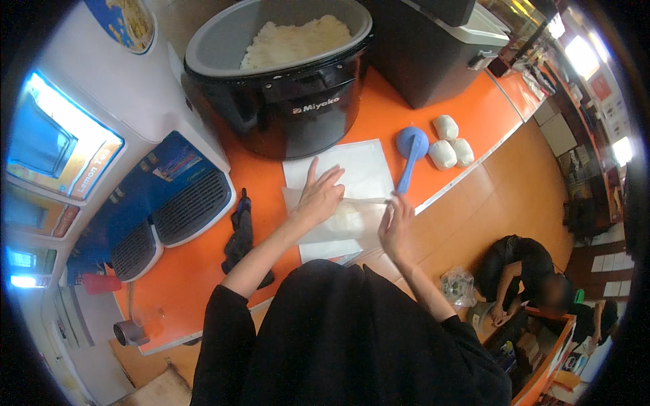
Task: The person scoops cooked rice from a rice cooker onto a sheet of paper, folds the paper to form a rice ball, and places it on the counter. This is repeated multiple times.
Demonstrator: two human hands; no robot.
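White paper sheets point(355, 162) lie in front of me, with a folded translucent wrapping sheet point(325, 228) over them and a pale lump showing faintly beneath it. My left hand point(320, 198) rests on the fold, thumb and fingers spread. At the sheet's right edge, my right hand point(398, 218) pinches its upper corner. A blue plastic rice scoop point(412, 152) lies just beyond the right hand, beside several white wrapped bundles point(447, 147). Behind the paper stands a black Miyako rice cooker point(289, 111) holding white rice point(299, 40).
A drink dispenser point(188, 203) stands at left, with a black cloth-like item point(239, 233) beside it. A dark cooler box point(421, 56) is at the back. The orange table's edge point(452, 182) runs along the right. A crouching person point(518, 269) is on the floor at right.
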